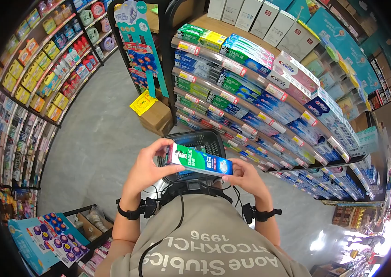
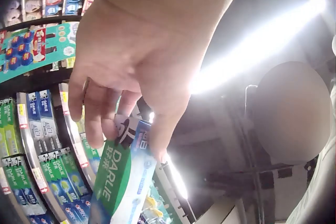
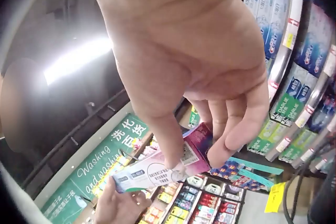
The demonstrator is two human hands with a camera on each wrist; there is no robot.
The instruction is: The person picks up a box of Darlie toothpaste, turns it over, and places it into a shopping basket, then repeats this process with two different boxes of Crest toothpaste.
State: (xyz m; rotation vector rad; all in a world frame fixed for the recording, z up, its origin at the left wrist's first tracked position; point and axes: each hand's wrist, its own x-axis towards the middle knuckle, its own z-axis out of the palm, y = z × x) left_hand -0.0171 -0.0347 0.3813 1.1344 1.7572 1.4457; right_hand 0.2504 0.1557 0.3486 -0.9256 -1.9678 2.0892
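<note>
A Darlie toothpaste box (image 1: 200, 159), green, white and blue, lies level across the front of the body in the head view. My left hand (image 1: 140, 171) grips its left end between thumb and fingers. At the opposite end, my right hand (image 1: 249, 179) pinches the box's blue corner. The left wrist view shows the toothpaste box (image 2: 123, 182) with the thumb on one side and the fingers on the other. From the right wrist, a pale side of the carton (image 3: 157, 174) and its purple end show, with a barcode near the thumb.
Below the box is a black shopping basket (image 1: 214, 144), partly hidden by it. Toothpaste shelves (image 1: 251, 104) rise ahead and to the right. A cardboard carton (image 1: 157, 115) with a yellow bag (image 1: 143, 102) stands on the floor ahead. Shelves of bottles (image 1: 43, 64) curve along the left.
</note>
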